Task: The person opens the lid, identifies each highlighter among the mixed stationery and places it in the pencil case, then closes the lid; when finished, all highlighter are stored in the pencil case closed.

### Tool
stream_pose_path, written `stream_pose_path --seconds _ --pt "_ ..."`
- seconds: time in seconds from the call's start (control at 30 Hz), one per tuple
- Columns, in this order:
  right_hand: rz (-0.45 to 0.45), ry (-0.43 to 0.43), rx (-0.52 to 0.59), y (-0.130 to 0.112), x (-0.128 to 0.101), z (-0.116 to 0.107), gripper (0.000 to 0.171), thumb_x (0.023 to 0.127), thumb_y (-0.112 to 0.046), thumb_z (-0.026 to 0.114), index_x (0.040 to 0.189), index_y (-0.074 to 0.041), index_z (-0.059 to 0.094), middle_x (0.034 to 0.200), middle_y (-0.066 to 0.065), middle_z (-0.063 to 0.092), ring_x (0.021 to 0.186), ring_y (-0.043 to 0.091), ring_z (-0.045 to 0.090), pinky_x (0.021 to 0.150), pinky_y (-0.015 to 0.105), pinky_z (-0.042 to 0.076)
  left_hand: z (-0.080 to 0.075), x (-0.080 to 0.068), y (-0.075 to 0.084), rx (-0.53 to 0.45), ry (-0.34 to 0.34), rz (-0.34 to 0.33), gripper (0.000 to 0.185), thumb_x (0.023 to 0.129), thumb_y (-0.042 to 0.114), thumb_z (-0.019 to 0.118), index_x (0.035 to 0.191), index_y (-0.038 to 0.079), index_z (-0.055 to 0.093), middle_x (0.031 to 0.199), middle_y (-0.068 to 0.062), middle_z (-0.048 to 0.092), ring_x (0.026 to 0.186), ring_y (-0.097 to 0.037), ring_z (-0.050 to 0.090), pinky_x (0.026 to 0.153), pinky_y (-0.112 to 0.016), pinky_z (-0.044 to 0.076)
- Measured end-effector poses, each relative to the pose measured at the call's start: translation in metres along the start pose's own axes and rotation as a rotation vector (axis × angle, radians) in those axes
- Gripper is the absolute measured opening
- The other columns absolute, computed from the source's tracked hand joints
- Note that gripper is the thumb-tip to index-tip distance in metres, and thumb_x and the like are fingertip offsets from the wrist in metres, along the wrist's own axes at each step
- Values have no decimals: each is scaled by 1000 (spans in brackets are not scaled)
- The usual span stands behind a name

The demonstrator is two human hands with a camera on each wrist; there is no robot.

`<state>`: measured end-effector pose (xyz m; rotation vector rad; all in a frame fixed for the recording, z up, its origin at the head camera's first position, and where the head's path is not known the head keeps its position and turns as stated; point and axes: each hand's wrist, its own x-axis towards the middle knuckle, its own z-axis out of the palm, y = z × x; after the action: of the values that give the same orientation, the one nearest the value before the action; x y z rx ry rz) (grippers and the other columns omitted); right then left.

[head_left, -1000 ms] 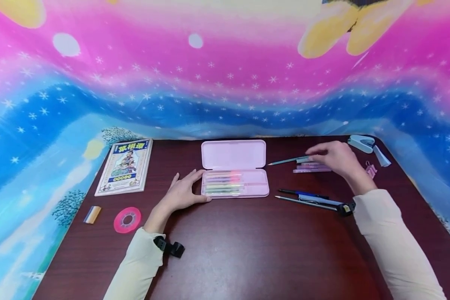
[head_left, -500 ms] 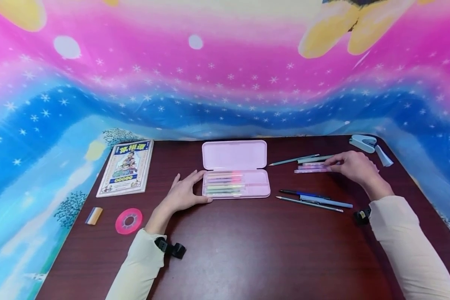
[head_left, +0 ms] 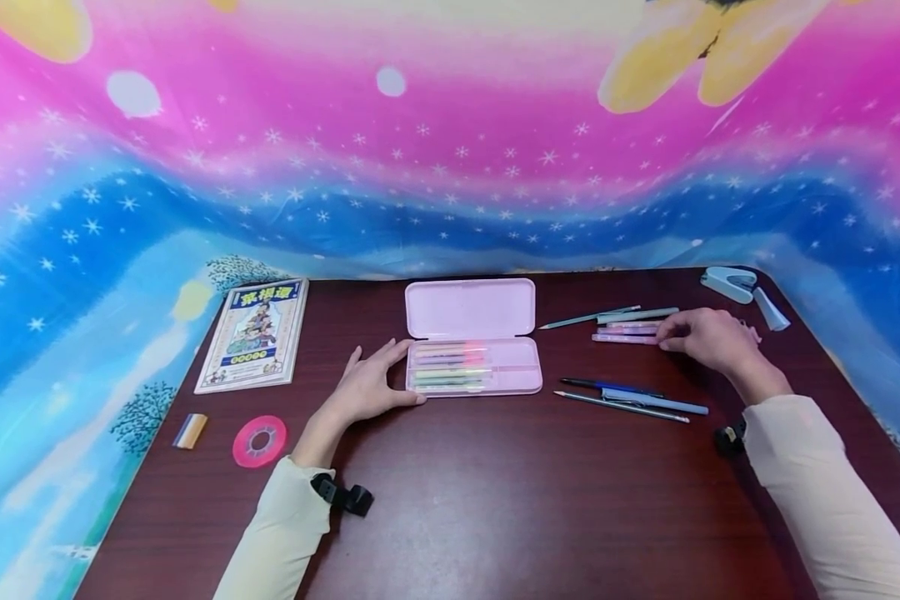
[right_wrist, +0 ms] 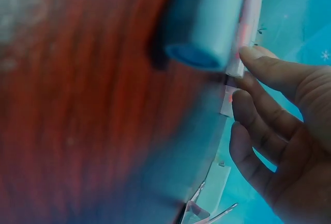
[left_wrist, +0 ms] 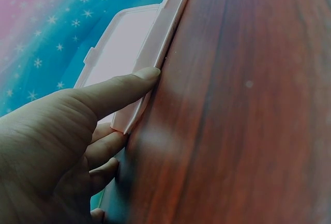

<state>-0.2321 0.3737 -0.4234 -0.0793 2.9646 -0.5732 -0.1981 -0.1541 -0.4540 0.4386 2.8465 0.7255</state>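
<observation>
Head view: left hand (head_left: 367, 387) rests flat against pencil case (head_left: 471, 337); right hand (head_left: 708, 340) seemingly pinches pink pens (head_left: 624, 333).

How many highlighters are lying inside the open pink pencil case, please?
4, stacked in the left compartment of the pencil case: orange farthest, purple, yellow-green, green nearest. Others may be hidden.

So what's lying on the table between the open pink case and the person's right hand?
In the head view, a pencil and the pink pens lie between the pink case and the right hand.
</observation>
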Motion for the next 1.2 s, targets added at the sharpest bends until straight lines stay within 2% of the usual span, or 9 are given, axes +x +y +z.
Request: stream_pose_path --seconds 0.1,0.2,0.3,0.47,0.57,0.73,0.83,1.0,1.2 --pt "-22 11 -12 1 -1 2 8 93 -16 73 100 -18 76 106 16 74 101 39 59 89 76 28 -1 1 1 -2 0 4 98 78 49 83 158 13 38 162 -15 39 154 -29 31 126 -62 5" --pt "-22 17 -27 1 -3 2 10 93 -15 72 101 -18 76 103 14 75 101 40 59 90 77 27 -1 2 1 -4 0 8 98 78 49 83 157 13 38 162 -15 39 154 -30 31 126 -63 5" --pt "-11 18 -34 2 -5 1 11 93 -18 72 103 -19 77 105 15 75 104 42 57 89 80 25 -1 2 1 -1 2 8 98 78 49 83 157 13 38 162 -15 40 154 -30 31 126 -63 5" --pt "-18 3 -46 0 -7 -1 18 93 -22 73 110 -19 79 116 22 72 108 43 56 88 77 29 -1 2 1 -2 2 7 97 78 48 83 157 13 39 162 -16 39 154 -30 31 126 -63 5" --pt "-29 -2 -57 -2 -9 -3 19 93 -24 73 111 -19 80 121 25 70 106 41 57 85 70 35 0 1 0 -5 0 5 98 78 49 83 157 13 39 162 -16 39 154 -31 32 126 -63 5" --pt "-55 25 -52 -8 -12 -10 17 93 -24 74 107 -21 81 114 22 72 99 36 61 71 51 45 0 1 0 -9 0 -1 98 78 49 83 158 13 38 162 -16 39 154 -30 32 126 -62 5" --pt "-83 60 -48 -12 -14 -14 15 92 -24 75 106 -21 81 110 20 74 97 34 64 66 44 48 0 0 0 -12 -2 -4 99 78 49 83 158 13 38 162 -16 39 154 -30 32 126 -62 5" --pt "-123 99 -27 -24 -14 -17 16 92 -25 75 106 -21 81 103 12 77 88 27 66 62 35 46 0 -1 0 -18 -2 -7 97 78 48 83 157 14 40 162 -16 39 154 -30 31 126 -62 4" --pt "-177 107 35 -49 -14 -18 16 92 -26 75 106 -21 81 99 9 77 75 20 57 61 31 41 0 -1 1 -25 -5 -4 95 78 47 84 156 15 41 162 -16 38 154 -30 31 126 -63 4"
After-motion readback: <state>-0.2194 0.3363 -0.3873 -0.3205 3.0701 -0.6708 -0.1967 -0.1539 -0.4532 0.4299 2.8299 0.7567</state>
